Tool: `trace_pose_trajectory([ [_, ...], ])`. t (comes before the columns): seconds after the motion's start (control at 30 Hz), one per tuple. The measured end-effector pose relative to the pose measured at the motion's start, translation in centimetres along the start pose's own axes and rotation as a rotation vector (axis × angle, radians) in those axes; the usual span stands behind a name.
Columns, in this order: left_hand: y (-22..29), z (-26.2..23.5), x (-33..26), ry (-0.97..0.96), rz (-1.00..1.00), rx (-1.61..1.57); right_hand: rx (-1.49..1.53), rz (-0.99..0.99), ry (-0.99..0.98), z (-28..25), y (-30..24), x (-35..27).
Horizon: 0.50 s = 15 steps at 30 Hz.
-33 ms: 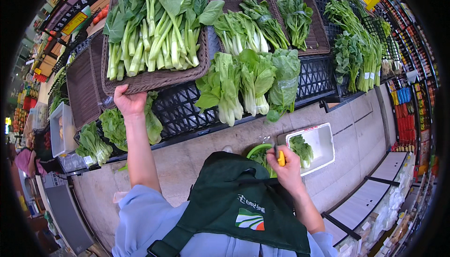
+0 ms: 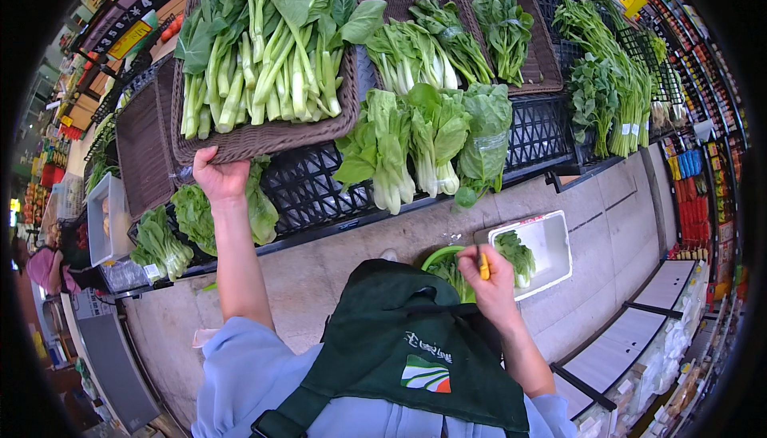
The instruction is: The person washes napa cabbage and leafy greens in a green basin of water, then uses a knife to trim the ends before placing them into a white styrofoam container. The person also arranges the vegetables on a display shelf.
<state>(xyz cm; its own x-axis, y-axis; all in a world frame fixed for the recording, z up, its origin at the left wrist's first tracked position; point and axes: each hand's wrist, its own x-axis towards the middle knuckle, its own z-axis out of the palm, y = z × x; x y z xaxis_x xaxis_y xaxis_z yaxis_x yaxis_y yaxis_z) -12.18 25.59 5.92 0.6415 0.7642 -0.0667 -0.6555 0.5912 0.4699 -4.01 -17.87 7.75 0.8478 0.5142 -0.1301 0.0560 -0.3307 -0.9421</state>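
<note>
My left hand [image 2: 221, 178] grips the front rim of a brown woven basket [image 2: 264, 144], its fingers tucked behind the edge. A pile of leafy greens with thick pale stalks [image 2: 272, 70] fills this basket, cut ends facing me. In front of my apron, my right hand [image 2: 489, 284] is closed around a yellow-handled knife [image 2: 484, 266]; its thin blade is hard to make out. Beyond and below that hand, a green round basin [image 2: 442, 256] holds leaves, partly hidden. Beside it a white foam box [image 2: 551, 258] contains a bunch of greens [image 2: 515, 256].
Several heads of lettuce [image 2: 435, 142] lie on black crates [image 2: 537, 130] right of the basket. Tied bunches of greens [image 2: 615, 102] are farther right. An emptier brown basket [image 2: 140, 150] stands left, above bagged greens [image 2: 160, 246]. A person in pink [image 2: 44, 270] is at far left.
My right hand has turned slightly, so the yellow handle points more upright and sits a little farther right. My left hand stays at the basket rim.
</note>
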Motion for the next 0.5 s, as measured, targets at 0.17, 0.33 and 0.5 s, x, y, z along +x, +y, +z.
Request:
trace_pose_trajectory([
  [0.17,-0.8,3.1,-10.1,0.013,0.011,0.064,0.558,0.066,-0.015,-2.3,-0.2,0.0],
  [0.33,-3.9,4.2,-20.7,0.001,-0.123,0.043,0.773,0.081,-0.14,-4.0,0.3,-2.4],
  [0.5,-9.3,4.6,-33.2,0.041,-0.252,0.076,1.094,0.203,-0.46,-7.4,5.8,-7.6],
])
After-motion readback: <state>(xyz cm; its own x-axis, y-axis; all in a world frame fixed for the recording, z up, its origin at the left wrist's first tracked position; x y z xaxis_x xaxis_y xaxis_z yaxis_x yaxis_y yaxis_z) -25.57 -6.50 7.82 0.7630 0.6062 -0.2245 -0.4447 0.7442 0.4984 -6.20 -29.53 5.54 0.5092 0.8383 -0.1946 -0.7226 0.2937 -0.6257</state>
